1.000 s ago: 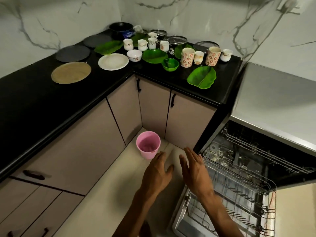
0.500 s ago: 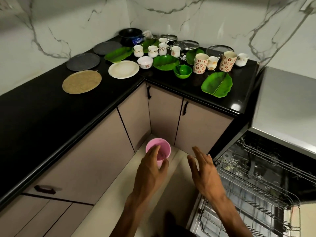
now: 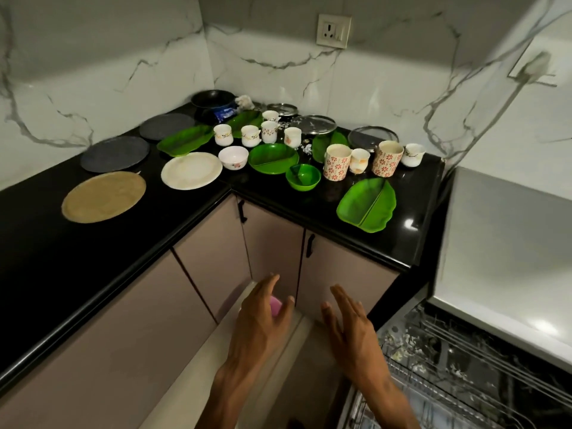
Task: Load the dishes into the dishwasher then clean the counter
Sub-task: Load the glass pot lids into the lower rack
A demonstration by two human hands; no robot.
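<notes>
**Both hands empty before the dishes**

Our left hand (image 3: 263, 323) and right hand (image 3: 353, 332) hover with loose, empty grips. Dishes, including a green leaf-shaped plastic tray (image 3: 366, 205), crowd the black stone table (image 3: 93, 258). The open dishwasher's wire rack (image 3: 464, 382) sits lower right.

A cream wall socket (image 3: 334, 30) sits high on the far marble wall (image 3: 272, 44), and a white plug with its cord (image 3: 533, 65) hangs on the right wall. Below, taupe cabinet doors (image 3: 337, 274) carry black handles (image 3: 309, 246), while a pink bucket (image 3: 275, 305) stands on the pale floor (image 3: 198, 360) in the corner, partly hidden
</notes>
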